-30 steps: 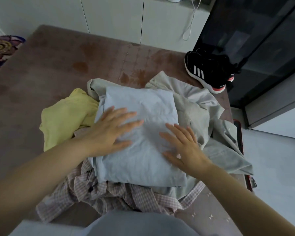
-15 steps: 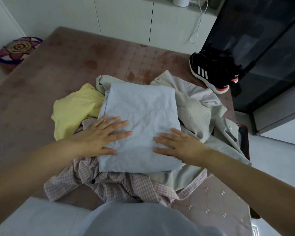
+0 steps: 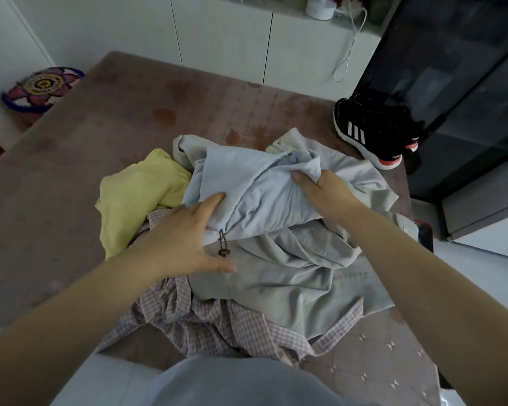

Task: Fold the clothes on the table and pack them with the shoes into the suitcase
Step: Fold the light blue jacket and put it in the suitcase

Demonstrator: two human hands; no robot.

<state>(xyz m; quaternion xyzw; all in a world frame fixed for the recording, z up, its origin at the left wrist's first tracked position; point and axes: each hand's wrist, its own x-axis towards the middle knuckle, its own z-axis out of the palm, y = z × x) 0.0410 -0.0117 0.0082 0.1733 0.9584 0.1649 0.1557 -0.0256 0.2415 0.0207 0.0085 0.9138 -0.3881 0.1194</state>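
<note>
Blue shirt (image 3: 255, 200), bundled atop the grey jacket (image 3: 291, 273) mid-bench (image 3: 100, 127): left grip (image 3: 182, 238) clamps its 7 o'clock edge, right grip (image 3: 326, 194) clutches its 2 o'clock corner. Black shoes (image 3: 376, 133) sit at 2 o'clock.

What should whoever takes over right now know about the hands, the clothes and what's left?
Left hand: grips the near left edge of the light blue garment.
Right hand: grips its far right part.
That garment is folded but bunched, on top of the pile.
Beneath, unfolded: grey garment, checked shirt, yellow garment.
Shoes: far right corner of the table.
Left: fold those three, pack everything. The suitcase is not clearly in view.
</note>
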